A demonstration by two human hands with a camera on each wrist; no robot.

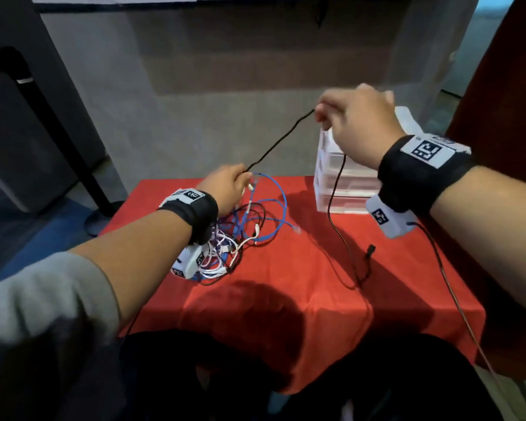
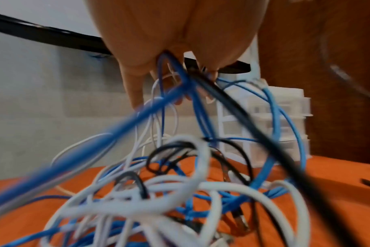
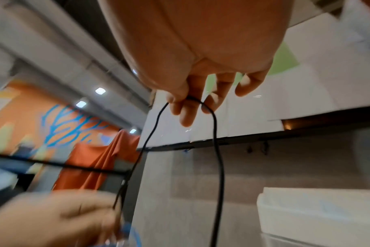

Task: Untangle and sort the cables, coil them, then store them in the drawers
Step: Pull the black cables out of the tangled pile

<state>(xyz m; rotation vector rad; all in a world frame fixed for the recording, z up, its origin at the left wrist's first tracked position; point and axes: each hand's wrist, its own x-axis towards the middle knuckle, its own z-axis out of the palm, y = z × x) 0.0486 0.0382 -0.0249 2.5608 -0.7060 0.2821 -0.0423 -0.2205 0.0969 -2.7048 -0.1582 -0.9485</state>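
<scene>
- The black cable's [image 1: 336, 208] loose tail is trailing across the red desk [image 1: 286, 284] nearest us, plug lying free.
- The left hand [image 1: 225, 189] is pinching that cable above the tangle [image 1: 237, 235].
- The span is slanting up-right to the right hand [image 1: 353, 126], which is pinching it beside the drawers [image 1: 343, 177]; there is open room above.

Right hand [image 1: 356, 123] raised, fingers [image 3: 186, 108] pinched; left hand [image 1: 225, 189] lower, fingers curled.
</scene>
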